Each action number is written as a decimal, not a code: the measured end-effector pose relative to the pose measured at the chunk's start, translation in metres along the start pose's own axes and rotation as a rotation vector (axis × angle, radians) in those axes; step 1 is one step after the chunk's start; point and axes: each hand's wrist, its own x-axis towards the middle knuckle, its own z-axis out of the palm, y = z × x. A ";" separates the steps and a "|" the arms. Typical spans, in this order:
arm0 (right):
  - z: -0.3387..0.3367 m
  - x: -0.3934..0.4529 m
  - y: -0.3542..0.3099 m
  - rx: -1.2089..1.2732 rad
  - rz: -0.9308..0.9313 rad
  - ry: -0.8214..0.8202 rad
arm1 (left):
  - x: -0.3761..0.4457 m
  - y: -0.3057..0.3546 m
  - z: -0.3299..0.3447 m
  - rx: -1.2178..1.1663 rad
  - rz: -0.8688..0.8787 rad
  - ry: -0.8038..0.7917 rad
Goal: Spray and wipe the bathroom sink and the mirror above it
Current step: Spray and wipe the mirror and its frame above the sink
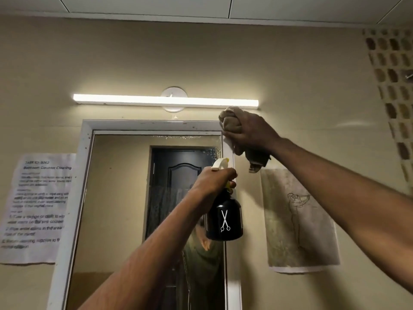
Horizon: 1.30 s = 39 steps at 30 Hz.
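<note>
Head camera looks up at the tall white-framed wall mirror (pixel 125 198), with both arms raised toward its upper right corner. The left hand (pixel 214 179) has its fingers wrapped round the neck of a glossy black spray bottle with a white scissors emblem (pixel 224 218), its pale trigger head (pixel 220 164) aimed at the glass, probably so mist lands high on the pane; fine droplets (pixel 210 153) already speckle the top right of the glass. Whether a finger sits on the trigger is hard to tell, since the knuckles hide it. The right hand (pixel 250 133) clenches a bunched brownish-grey cloth (pixel 232 121) against the frame's top right corner, one tail hanging below the palm, held ready beside the wet patch so wiping can follow the spray. The sink lies below the view and cannot be seen. A lit white tube lamp (pixel 165 100) runs above the mirror, a printed instruction sheet (pixel 38 206) is stuck to the wall on the left, and a paper with a line drawing (pixel 299 220) hangs on the right.
</note>
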 end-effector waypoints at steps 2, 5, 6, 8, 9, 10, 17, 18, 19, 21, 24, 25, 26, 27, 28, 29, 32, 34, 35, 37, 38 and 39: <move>0.011 -0.019 -0.006 -0.017 -0.056 0.021 | -0.004 -0.002 0.000 -0.003 -0.014 0.012; 0.024 -0.065 -0.009 0.009 -0.119 -0.050 | -0.011 -0.012 -0.003 -0.001 -0.037 -0.003; 0.026 -0.070 -0.008 0.020 -0.114 -0.072 | -0.013 -0.016 -0.005 -0.008 -0.043 -0.015; 0.021 -0.057 -0.007 0.017 -0.074 -0.058 | -0.015 -0.021 -0.006 -0.023 -0.059 -0.036; 0.017 -0.044 -0.007 0.017 -0.045 -0.032 | -0.016 -0.023 -0.005 -0.018 -0.059 -0.035; 0.011 -0.032 -0.007 0.021 -0.024 -0.003 | -0.016 -0.025 -0.003 -0.002 -0.053 -0.015; 0.017 -0.047 -0.002 0.135 -0.006 -0.014 | -0.021 -0.032 0.003 0.001 -0.016 0.072; 0.019 -0.058 -0.003 0.151 -0.008 -0.025 | -0.024 -0.032 0.004 -0.023 -0.016 0.056; 0.023 -0.072 -0.004 0.166 -0.016 -0.037 | -0.027 -0.033 0.004 -0.032 -0.010 0.053; 0.029 -0.098 -0.006 0.184 -0.038 -0.094 | -0.030 -0.035 0.004 -0.030 -0.002 0.071; 0.028 -0.112 -0.007 0.161 -0.072 -0.198 | -0.033 -0.039 0.001 0.013 -0.003 0.098; 0.024 -0.104 -0.007 0.144 -0.073 -0.187 | -0.034 -0.039 0.000 0.011 0.000 0.089; 0.020 -0.093 -0.006 0.128 -0.058 -0.144 | -0.035 -0.039 0.001 0.002 0.000 0.072; 0.017 -0.080 -0.006 0.111 -0.035 -0.085 | -0.036 -0.039 0.002 -0.010 -0.001 0.049; 0.014 -0.067 -0.006 0.098 -0.009 -0.035 | -0.037 -0.039 0.003 -0.011 0.003 0.029; 0.013 -0.060 -0.005 0.094 0.011 -0.002 | -0.039 -0.040 0.004 -0.003 0.006 0.018; 0.025 -0.077 -0.009 0.110 -0.023 -0.034 | -0.044 -0.051 0.007 0.011 -0.035 0.058; 0.034 -0.112 -0.018 0.145 -0.056 -0.124 | -0.048 -0.061 0.010 0.015 -0.049 0.058; 0.036 -0.127 -0.022 0.165 -0.075 -0.165 | -0.051 -0.065 0.011 0.021 -0.033 0.043; 0.037 -0.141 -0.027 0.172 -0.118 -0.215 | -0.056 -0.071 0.014 0.039 0.007 0.017; 0.034 -0.137 -0.028 0.154 -0.131 -0.222 | -0.058 -0.073 0.015 0.058 0.020 0.011; 0.031 -0.127 -0.028 0.126 -0.133 -0.211 | -0.059 -0.075 0.016 0.066 0.026 0.012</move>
